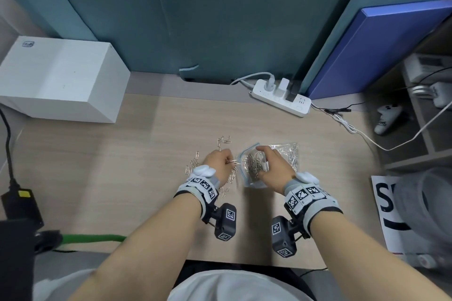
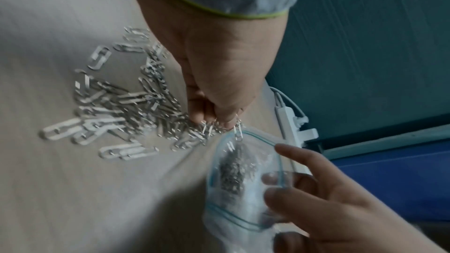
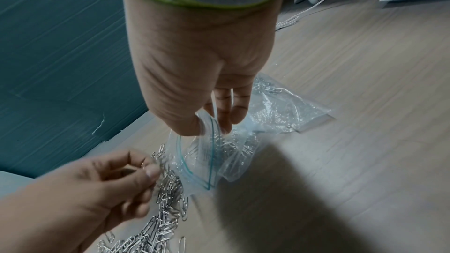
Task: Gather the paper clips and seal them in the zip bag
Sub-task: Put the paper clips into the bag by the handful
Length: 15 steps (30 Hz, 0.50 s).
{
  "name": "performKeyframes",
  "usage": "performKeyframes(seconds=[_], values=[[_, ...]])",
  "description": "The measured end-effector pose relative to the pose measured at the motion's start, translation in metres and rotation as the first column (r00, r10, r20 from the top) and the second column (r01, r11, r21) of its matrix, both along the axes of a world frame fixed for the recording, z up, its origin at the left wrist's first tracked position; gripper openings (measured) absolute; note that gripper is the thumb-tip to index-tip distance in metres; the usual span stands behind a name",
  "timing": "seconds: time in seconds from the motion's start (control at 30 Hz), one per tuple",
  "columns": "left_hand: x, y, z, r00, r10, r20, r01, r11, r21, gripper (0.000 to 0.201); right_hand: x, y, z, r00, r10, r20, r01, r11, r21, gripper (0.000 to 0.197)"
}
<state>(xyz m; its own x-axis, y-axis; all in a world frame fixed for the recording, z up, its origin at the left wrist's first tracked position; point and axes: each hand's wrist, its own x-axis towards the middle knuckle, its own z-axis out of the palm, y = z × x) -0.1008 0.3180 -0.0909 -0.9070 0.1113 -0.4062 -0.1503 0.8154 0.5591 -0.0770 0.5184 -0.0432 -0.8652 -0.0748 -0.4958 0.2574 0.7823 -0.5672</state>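
Silver paper clips (image 1: pixel 195 159) (image 2: pixel 114 107) (image 3: pixel 168 191) lie scattered on the wooden desk (image 1: pixel 97 178) around my left hand (image 1: pixel 223 159) (image 2: pixel 214 114) (image 3: pixel 146 172), whose curled fingers pinch a few clips just left of the bag's mouth. The clear zip bag (image 1: pixel 254 166) (image 2: pixel 241 176) (image 3: pixel 207 153) with a blue seal line holds a heap of clips. My right hand (image 1: pixel 265 161) (image 2: pixel 292 184) (image 3: pixel 214 120) pinches the bag's rim and holds the mouth open. A crumpled clear plastic wrapper (image 1: pixel 291 154) (image 3: pixel 287 109) with clips lies behind the bag, to the right.
A white box (image 1: pixel 61 80) stands at the back left, a white power strip (image 1: pixel 281 98) with cables at the back right. A black adapter (image 1: pixel 22 205) sits at the left edge. Teal partition panels (image 1: pixel 195 19) close off the back.
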Motion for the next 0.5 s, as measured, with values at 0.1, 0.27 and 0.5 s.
performKeyframes(seconds=[0.1, 0.27, 0.5], values=[[-0.001, 0.024, 0.007, 1.000, -0.015, 0.020, 0.011, 0.981, 0.196, 0.011, -0.001, 0.002, 0.000, 1.000, 0.000, 0.001, 0.000, 1.000, 0.008, 0.073], [-0.006, 0.016, 0.004, 0.998, -0.042, -0.056, 0.052, 0.979, 0.197, 0.041, -0.003, 0.003, 0.001, 1.000, 0.015, 0.007, -0.016, 0.999, 0.031, 0.073], [-0.014, -0.020, -0.028, 0.967, -0.204, -0.149, 0.175, 0.966, -0.191, 0.073, -0.005, 0.010, 0.001, 1.000, 0.021, 0.012, -0.021, 0.999, 0.041, 0.071]])
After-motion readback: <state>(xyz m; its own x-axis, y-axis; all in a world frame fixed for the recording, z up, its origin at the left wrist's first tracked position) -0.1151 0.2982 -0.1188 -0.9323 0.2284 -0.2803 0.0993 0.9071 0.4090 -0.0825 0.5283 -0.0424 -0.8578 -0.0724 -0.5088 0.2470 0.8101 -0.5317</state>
